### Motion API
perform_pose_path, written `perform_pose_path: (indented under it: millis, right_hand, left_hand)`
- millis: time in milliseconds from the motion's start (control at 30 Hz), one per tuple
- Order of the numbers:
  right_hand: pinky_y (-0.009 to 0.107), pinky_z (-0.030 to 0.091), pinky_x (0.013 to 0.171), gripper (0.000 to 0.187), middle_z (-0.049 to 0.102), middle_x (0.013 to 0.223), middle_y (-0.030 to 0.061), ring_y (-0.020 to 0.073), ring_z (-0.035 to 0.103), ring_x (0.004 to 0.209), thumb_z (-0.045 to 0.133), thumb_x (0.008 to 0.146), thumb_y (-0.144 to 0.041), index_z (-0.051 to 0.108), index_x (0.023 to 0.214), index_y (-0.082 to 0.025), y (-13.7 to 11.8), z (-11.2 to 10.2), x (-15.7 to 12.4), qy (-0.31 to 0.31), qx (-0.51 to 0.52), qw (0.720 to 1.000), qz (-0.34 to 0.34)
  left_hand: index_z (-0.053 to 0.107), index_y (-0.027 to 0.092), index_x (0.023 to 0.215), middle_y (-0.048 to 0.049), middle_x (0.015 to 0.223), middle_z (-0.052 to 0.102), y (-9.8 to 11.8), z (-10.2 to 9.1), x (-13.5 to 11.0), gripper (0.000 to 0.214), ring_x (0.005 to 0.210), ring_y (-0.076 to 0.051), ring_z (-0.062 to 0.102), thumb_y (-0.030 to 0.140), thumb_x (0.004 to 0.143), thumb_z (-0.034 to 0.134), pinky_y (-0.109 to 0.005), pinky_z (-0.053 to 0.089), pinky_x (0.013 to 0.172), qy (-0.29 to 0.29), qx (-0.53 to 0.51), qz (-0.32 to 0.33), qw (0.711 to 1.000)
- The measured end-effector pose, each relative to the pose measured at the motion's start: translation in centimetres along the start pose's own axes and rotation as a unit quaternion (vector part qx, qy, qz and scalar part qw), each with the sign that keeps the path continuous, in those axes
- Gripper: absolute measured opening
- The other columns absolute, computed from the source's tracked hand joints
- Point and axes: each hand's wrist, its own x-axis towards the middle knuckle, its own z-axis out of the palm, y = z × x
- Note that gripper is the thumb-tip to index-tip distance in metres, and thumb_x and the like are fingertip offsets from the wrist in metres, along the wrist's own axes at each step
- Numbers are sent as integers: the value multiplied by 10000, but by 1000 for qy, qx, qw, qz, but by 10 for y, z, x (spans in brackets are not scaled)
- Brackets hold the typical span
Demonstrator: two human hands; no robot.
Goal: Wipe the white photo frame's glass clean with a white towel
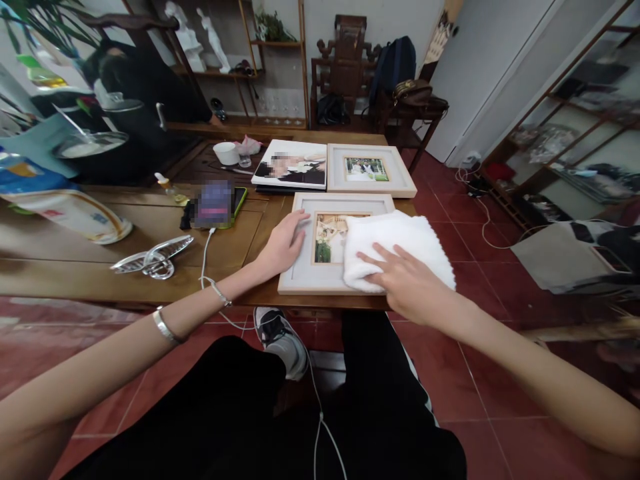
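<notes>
A picture frame (296, 275) with a pale wooden edge and a wide white mat lies flat at the table's front edge. Across its right half is a folded white cloth (400, 240), which hides part of the photo and hangs past the frame's right side. My right hand (400, 280) rests on top of this cloth, fingers spread and pressing it against the frame. On the frame's left edge lies my left hand (283, 245), its fingers stretched out and holding nothing. Silver bracelets circle my left wrist and forearm.
Behind lie a second framed photo (410, 187) and a photo panel (290, 163). To the left are a phone (241, 197), a clear hair claw (155, 259), a dropper bottle (173, 190), a white cup (226, 153) and a blue-white bag (65, 207). A white cable (205, 257) trails off the table.
</notes>
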Motion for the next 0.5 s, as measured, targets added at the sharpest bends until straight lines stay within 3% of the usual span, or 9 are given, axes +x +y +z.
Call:
perform_pose_path:
  millis: [133, 233, 300, 367, 433, 500]
  right_hand:
    - [582, 293, 1174, 671, 419, 1543, 22, 321, 282, 1471, 427, 677, 36, 689, 1240, -218, 29, 3, -15, 18, 39, 999, 9]
    - [541, 406, 1109, 686, 545, 1454, 43, 303, 489, 1350, 431, 723, -3, 610, 1342, -241, 53, 4, -6, 69, 112, 991, 36]
    - [514, 487, 1019, 605, 628, 1358, 89, 314, 606, 1208, 470, 811, -93, 540, 1403, -190, 70, 4, 11, 149, 158, 971, 99]
    - [510, 503, 981, 590, 637, 1333, 136, 343, 619, 1169, 536, 842, -173, 491, 1428, -125, 84, 2, 36, 235, 171, 946, 146]
    - [513, 468, 1016, 615, 602, 1373, 158, 359, 577, 1223, 556, 826, -140, 468, 1433, -97, 92, -1, 66, 288, 154, 934, 146]
    - [494, 418, 1065, 638, 554, 1429, 150, 336, 517, 1297, 491, 802, -27, 467, 1435, -106, 89, -6, 97, 289, 129, 942, 108]
  left_hand:
    - [560, 107, 1294, -162, 1472, 502, 2, -1, 2, 394, 1393, -261, 452, 244, 959, 404, -485, 346, 1185, -66, 12, -1, 998]
    - [498, 63, 1385, -170, 1514, 450, 6, -1, 4, 478, 1444, -260, 374, 287, 980, 379, -459, 289, 1216, -118, 27, 11, 993]
    - [466, 38, 1415, -179, 1530, 423, 7, -1, 5, 517, 1462, -266, 338, 309, 984, 375, -446, 271, 1223, -139, 37, 15, 990]
    - [451, 35, 1428, -184, 1537, 410, 7, -1, 5, 537, 1465, -268, 330, 329, 985, 378, -444, 265, 1224, -147, 43, 17, 988]
    - [445, 34, 1432, -191, 1537, 407, 6, 0, 5, 544, 1462, -269, 338, 339, 987, 374, -452, 269, 1221, -147, 45, 21, 988]
    - [446, 27, 1428, -203, 1533, 408, 4, 0, 4, 547, 1454, -276, 351, 345, 988, 374, -464, 277, 1217, -143, 45, 26, 988]
